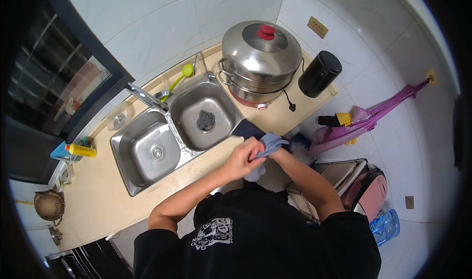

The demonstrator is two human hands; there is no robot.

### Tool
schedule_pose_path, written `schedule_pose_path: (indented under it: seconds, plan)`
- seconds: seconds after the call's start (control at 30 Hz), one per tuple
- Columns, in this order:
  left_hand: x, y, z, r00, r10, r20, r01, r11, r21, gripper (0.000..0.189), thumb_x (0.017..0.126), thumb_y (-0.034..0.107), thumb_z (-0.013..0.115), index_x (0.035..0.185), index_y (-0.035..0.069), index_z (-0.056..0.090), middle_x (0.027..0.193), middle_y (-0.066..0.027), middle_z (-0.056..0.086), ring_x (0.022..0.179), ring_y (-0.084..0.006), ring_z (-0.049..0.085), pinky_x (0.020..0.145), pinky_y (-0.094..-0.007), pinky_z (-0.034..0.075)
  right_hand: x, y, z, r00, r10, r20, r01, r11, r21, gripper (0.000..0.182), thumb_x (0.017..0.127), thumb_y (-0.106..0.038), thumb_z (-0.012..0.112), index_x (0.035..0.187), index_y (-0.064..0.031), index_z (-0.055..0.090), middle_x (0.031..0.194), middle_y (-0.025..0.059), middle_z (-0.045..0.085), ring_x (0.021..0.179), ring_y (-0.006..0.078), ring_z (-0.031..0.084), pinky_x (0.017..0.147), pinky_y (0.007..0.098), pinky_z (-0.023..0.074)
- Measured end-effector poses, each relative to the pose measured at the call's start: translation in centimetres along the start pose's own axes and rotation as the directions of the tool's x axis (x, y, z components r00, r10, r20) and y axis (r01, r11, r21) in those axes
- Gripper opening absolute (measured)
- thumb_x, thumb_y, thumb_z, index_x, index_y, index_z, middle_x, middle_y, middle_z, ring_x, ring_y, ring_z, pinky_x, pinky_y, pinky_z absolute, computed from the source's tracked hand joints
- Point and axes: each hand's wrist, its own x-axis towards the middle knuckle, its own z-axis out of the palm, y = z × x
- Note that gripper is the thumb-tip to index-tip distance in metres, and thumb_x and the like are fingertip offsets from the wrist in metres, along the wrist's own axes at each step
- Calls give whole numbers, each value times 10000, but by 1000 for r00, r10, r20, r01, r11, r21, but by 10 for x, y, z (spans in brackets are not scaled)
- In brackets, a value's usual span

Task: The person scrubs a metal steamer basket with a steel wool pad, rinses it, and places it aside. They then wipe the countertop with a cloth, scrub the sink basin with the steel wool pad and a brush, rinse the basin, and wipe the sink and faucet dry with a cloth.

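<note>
My left hand (245, 157) grips the edge of a grey-blue glove (272, 143), which looks like thin rubber. The glove covers most of my right hand (277, 155), leaving the wrist bare. Its fingertips point right, and the shape of the fingers inside is hidden. Below my left hand hangs a pale greyish piece (254, 174), possibly part of a second glove. Under and beyond the hands, a dark cloth (247, 129) lies over the counter edge beside the right sink basin (228, 113).
A steel scouring pad (205, 121) lies over the drain in the right basin. Left of it is a second basin (142, 146). A large steel steamer (261, 65) and a black kettle-like container (320, 74) stand behind. A purple apron (368, 120) hangs at right.
</note>
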Motion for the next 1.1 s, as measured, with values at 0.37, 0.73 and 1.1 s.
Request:
schedule_pose_path:
  seconds: [0.37,0.73,1.1]
  plan:
    - [147,-181,-125,700,-245,-671,277,959,-60,761,923,569,469,1441,37,307,1440,-225,333,1328,-321,329,1095,-396,257,40,-147,-112,884,-453,-119,-150,-32,-988,175,740,-147,712,799,-7,625,787,133,658,670,187,603,602,369,478]
    - [207,-172,-124,736,-627,-255,290,632,-719,464,898,462,365,1118,115,581,1053,10,607,940,-153,514,867,-312,393,158,-130,-133,519,-678,-521,-780,-127,-612,168,769,-166,639,820,-7,639,785,157,651,657,239,614,567,410,476]
    - [184,-146,-69,737,-576,-353,228,704,-672,731,893,620,431,1431,133,341,1462,-53,344,1365,-219,264,1121,-418,180,155,7,-5,690,-639,-339,-656,-356,-665,205,797,-186,566,842,-7,654,783,181,643,645,291,626,533,450,474]
